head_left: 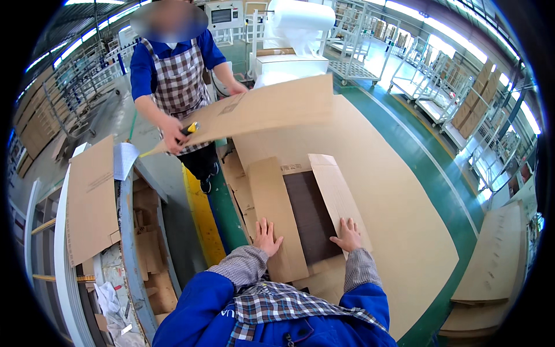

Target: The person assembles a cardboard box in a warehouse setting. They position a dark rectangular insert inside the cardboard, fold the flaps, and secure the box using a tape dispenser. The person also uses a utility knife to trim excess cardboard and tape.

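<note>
Broad cardboard sheet point(404, 231): spread flat before the wearer, the ground for everything nearer. Held cardboard sheet point(266, 110): slightly bowed, raised over the far left part of the broad one by a co-worker point(179, 78) in a checked apron. Carton point(274, 202): on the broad sheet, directly in front of the wearer, its two long flaps lying left and right. Dark brown panel point(311, 211): visible between these flaps. Left hand point(267, 237): palm down on the left flap, fingers spread, grasping nothing. Right hand point(348, 235): on the right flap, fingers likewise spread, thumb at the inner edge, nothing gripped. Yellow-and-black tool point(189, 128): in the co-worker's right hand.
</note>
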The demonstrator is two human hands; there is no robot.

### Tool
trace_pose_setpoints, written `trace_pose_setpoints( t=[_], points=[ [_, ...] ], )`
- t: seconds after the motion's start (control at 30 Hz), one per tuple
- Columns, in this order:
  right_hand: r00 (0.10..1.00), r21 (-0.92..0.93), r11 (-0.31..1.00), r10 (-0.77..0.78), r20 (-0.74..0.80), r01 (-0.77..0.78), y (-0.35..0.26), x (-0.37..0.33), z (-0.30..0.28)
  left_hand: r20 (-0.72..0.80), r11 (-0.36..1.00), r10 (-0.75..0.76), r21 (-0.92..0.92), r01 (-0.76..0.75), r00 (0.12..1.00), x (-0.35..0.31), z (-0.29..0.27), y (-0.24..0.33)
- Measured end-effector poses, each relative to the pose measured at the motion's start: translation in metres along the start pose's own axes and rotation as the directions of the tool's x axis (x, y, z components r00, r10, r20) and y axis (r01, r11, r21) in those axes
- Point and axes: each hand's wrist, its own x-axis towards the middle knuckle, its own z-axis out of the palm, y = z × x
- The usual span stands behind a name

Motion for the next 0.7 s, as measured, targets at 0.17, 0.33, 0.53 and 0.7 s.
trace_pose_setpoints(
  t=[0.17, 0.33, 0.53, 0.7],
  points=[
    [1.000, 0.094, 0.995, -0.024, 0.015, 0.022, 0.016, -0.017, 0.001, 0.073, 0.994, 0.100, 0.031, -0.103, 0.992, -0.015, 0.000, 0.014],
    [0.996, 0.202, 0.977, -0.057, -0.063, 0.069, 0.070, 0.009, 0.040, 0.189, 0.967, 0.206, 0.111, -0.229, 0.960, -0.051, -0.013, 0.051],
    [0.988, 0.333, 0.931, -0.130, -0.081, 0.150, 0.072, 0.014, 0.038, 0.253, 0.976, 0.193, 0.052, -0.212, 0.948, -0.067, -0.025, 0.047],
    [0.989, 0.516, 0.845, -0.147, -0.021, 0.137, 0.074, 0.021, 0.020, 0.339, 0.963, 0.223, 0.067, -0.260, 0.914, -0.078, -0.032, 0.042]
  ],
)
